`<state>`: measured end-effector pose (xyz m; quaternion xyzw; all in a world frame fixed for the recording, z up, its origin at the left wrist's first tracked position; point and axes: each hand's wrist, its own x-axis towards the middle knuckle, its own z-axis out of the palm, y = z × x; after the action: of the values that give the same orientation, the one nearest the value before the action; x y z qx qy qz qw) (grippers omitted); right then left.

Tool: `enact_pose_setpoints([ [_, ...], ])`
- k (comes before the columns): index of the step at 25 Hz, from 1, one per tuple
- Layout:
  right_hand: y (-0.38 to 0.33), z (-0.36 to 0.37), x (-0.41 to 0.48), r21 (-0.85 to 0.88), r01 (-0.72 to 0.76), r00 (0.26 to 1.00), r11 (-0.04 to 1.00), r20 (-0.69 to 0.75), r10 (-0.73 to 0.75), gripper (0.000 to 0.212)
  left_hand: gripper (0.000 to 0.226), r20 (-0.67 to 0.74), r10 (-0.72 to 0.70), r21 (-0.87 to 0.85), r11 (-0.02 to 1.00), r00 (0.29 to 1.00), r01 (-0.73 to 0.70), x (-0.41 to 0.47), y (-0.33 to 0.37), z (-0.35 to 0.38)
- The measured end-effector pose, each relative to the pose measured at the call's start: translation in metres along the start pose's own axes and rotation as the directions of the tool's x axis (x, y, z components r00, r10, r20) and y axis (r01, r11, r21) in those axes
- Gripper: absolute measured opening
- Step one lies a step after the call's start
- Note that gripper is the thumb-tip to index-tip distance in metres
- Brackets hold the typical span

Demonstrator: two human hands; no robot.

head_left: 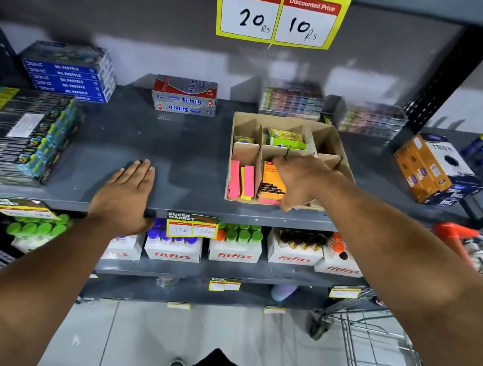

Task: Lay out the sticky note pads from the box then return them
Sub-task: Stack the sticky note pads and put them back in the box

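Right hand (pixel 301 183) curled over orange pad (pixel 272 184) in box (pixel 333 140), apparently pinching it. Left hand (pixel 126 192) flat, empty. Shelf bare: probably first pick. Next: lift clear, lay leftward.

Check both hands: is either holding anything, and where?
Right hand grips the orange sticky note pad by its right edge, in the box. Left hand rests flat, empty.

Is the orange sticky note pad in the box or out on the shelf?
In. The orange pad stands in the front middle compartment of the cardboard box, with the right hand on it.
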<state>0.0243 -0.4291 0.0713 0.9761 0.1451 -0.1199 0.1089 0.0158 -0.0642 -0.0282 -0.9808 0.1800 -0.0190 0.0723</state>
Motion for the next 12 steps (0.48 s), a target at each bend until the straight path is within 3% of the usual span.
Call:
enact_pose_setpoints([
  [6, 0.000, -0.003, -0.002, 0.015, 0.029, 0.999, 0.999, 0.033, -0.029, 0.079, 0.103, -0.010, 0.011, -0.004, 1.000, 1.000, -0.011, 0.000, 0.001, 0.000],
  [12, -0.004, -0.010, -0.010, -0.181, 0.051, 0.997, 0.982, -0.053, -0.062, 0.091, 0.109, -0.007, 0.015, 0.014, 1.000, 1.000, -0.015, -0.001, 0.000, 0.000],
])
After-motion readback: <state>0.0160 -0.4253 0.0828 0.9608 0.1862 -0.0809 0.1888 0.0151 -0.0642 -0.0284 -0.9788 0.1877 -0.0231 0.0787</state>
